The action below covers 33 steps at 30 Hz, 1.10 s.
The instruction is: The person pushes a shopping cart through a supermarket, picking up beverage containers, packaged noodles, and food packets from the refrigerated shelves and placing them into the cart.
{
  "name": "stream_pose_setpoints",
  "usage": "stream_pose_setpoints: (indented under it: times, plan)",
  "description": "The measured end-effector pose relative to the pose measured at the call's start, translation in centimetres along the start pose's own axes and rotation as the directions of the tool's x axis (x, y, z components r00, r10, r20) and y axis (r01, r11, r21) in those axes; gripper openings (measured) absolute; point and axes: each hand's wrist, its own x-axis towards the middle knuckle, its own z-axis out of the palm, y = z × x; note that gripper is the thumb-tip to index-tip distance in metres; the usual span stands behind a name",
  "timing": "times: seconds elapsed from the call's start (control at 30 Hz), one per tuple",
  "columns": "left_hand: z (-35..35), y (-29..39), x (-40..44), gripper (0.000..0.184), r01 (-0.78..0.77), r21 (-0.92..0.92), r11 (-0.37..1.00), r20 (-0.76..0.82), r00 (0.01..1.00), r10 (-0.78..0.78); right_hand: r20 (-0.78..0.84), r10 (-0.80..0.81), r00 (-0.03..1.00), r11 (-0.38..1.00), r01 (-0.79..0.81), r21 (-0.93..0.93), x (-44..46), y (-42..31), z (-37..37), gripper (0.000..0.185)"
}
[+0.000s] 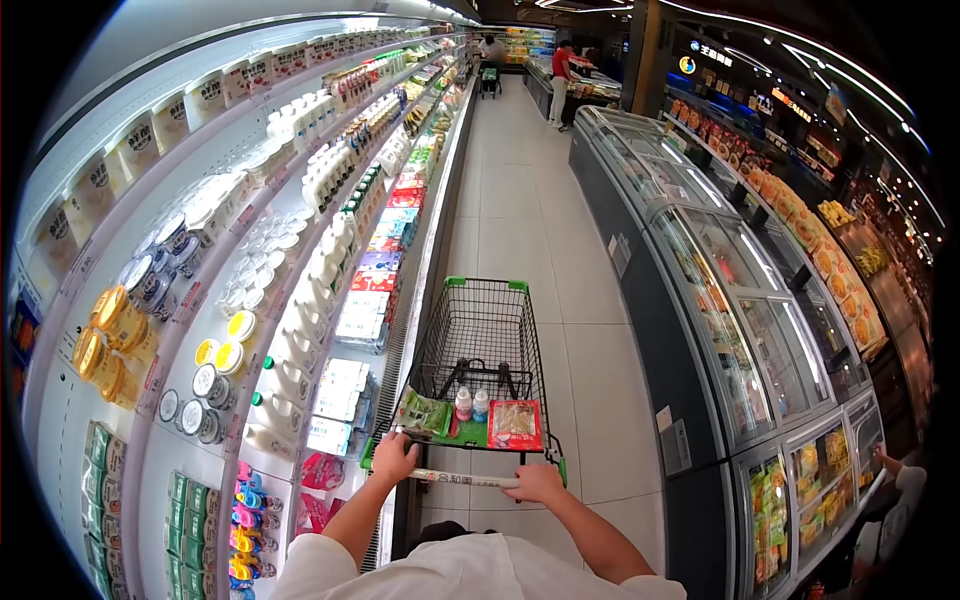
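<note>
Both of my hands grip the pale handlebar (pixel 462 478) of a black wire shopping cart (pixel 487 320) with green trim. My left hand (pixel 395 456) is wrapped round the bar's left end, and my right hand (pixel 538 483) round its right end. On the cart's green seat flap, just ahead of the bar, lie a green packet (pixel 424 412), two small bottles, one with a pink label (pixel 463 404) and one blue (pixel 481 406), and a red-edged pack (pixel 515 425) with pale contents. The cart's deep basket beyond shows bare wire.
Along the left runs a chilled shelf (pixel 215 240) of milk bottles, tubs and cartons, close beside the cart. Glass-topped freezers (pixel 720 290) line the right. The tiled aisle floor (pixel 520 210) leads ahead to a person in red (pixel 561 75) and another person farther off with a cart.
</note>
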Motion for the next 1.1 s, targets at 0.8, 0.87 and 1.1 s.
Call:
stream_pose_setpoints:
  times: [0.8, 0.87, 1.1]
  plan:
    - [3.9, 1.9, 27.7, 0.053, 0.185, 0.291, 0.939, 0.343, 0.896, -0.283, 0.399, -0.063, 0.915, 0.996, 0.03, 0.089, 27.2, 11.5, -10.5, 0.084]
    - [4.7, 1.4, 30.8, 0.055, 0.171, 0.28, 0.945, 0.354, 0.896, -0.268, 0.459, 0.006, 0.889, 0.991, -0.066, 0.114, 29.5, 12.0, -11.6, 0.083]
    - [5.7, 1.4, 42.7, 0.057, 0.127, 0.272, 0.954, 0.364, 0.904, -0.224, 0.296, 0.062, 0.953, 0.993, -0.089, 0.078, 37.4, 13.7, -15.6, 0.081]
